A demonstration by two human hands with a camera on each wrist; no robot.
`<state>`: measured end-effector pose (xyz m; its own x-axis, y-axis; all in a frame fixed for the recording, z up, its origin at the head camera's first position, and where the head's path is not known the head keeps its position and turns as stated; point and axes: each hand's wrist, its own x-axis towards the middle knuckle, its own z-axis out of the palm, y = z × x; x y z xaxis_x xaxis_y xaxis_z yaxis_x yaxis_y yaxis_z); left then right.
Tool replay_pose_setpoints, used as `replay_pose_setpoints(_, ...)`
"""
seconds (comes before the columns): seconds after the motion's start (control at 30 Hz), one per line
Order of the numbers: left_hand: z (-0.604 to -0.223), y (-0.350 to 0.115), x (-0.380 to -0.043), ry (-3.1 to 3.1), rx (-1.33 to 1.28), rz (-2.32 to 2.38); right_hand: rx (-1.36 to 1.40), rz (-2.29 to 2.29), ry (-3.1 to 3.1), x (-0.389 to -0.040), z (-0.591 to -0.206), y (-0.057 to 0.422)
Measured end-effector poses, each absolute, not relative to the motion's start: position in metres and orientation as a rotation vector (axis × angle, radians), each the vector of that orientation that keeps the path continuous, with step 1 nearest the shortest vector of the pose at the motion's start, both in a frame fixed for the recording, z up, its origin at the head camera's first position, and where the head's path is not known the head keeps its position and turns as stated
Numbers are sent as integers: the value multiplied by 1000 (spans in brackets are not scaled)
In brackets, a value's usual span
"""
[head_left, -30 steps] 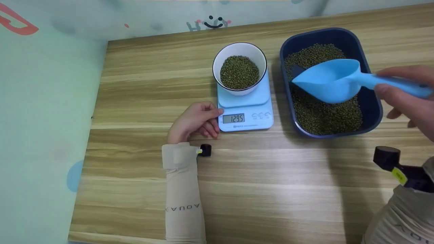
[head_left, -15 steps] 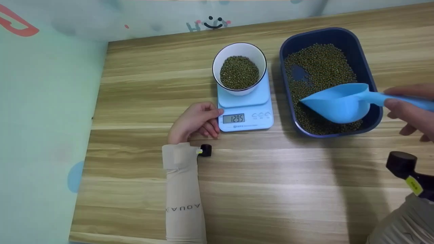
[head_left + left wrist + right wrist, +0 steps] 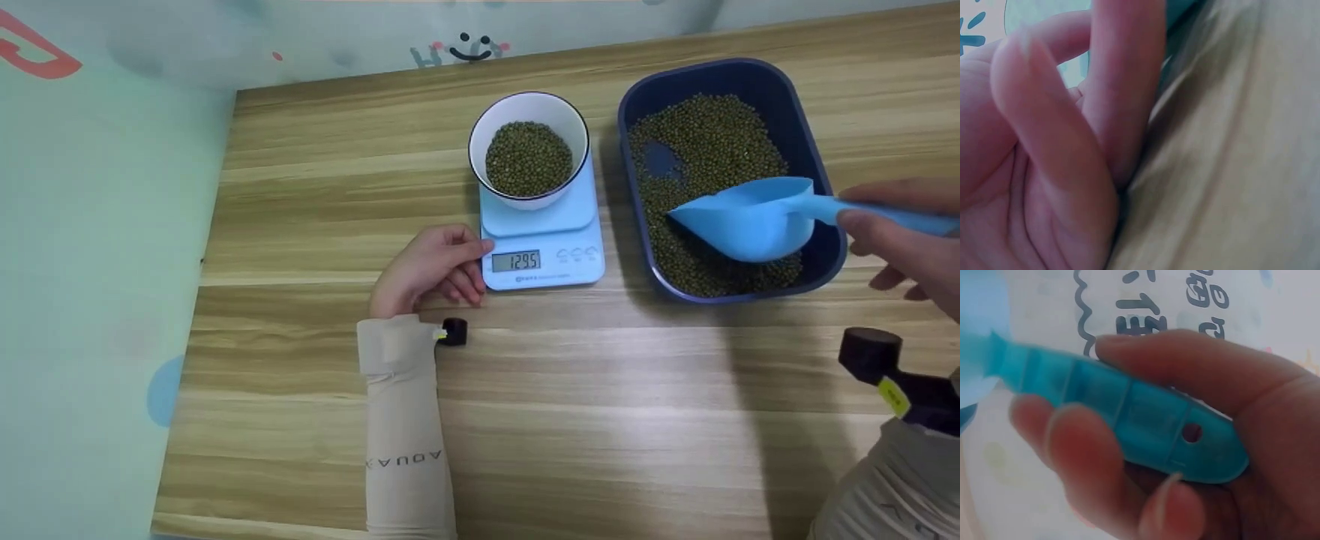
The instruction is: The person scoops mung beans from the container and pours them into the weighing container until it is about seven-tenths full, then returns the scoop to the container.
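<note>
In the head view, a light blue scoop (image 3: 757, 225) hangs low over the front part of a dark blue tub (image 3: 814, 142). Its pointed lip lies at the small green-brown beans (image 3: 709, 135); whether any are inside the scoop cannot be seen. My right hand (image 3: 911, 232) grips the scoop's handle (image 3: 1151, 422), thumb on one side and fingers on the other. Left of the tub stands a light blue kitchen scale (image 3: 581, 274) reading 129.5, bearing a white bowl (image 3: 491, 127) of the same beans. My left hand (image 3: 435, 266) holds the scale's left edge, thumb on top, other fingers curled beside it.
Everything stands on a wood-grain table (image 3: 300, 225). A pale wall covering (image 3: 337, 45) with printed figures rises behind the table's back edge and along its left side. A bare patch of tub floor (image 3: 660, 160) shows among the beans.
The right hand has brought the scoop from the tub's middle down toward its front, then raised it slightly. The left hand, bowl and scale reading stay the same.
</note>
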<state>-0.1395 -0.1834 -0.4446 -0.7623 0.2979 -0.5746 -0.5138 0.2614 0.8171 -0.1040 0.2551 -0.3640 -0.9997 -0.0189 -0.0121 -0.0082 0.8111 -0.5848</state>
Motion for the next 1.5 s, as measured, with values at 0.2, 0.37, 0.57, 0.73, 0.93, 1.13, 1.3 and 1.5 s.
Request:
replay_pose_setpoints(0.2,-444,-184,-138,1872,-204,1579,-17,-988,2936,-113,-366,248)
replay_pose_setpoints(0.37,-444,-183,-139,1870,-205,1569,22,-1033,2916,-118,-367,246)
replay_pose_setpoints(0.57,-443,-182,-139,1869,-216,1578,29,-1162,2922,-126,-364,237)
replay_pose_setpoints(0.73,-442,-182,-139,1866,-213,1575,58,-1089,2928,-127,-362,232)
replay_pose_setpoints(0.93,-442,-183,-139,1871,-217,1563,34,-1041,2928,-129,-359,229)
replay_pose_setpoints(1.13,-442,-183,-139,1875,-214,1560,32,-1027,2915,-128,-357,229)
replay_pose_setpoints(1.3,-443,-183,-139,1868,-224,1570,1,-1007,2923,-129,-356,229)
replay_pose_setpoints(1.5,-444,-183,-139,1869,-230,1577,-19,-1021,2914,-128,-357,232)
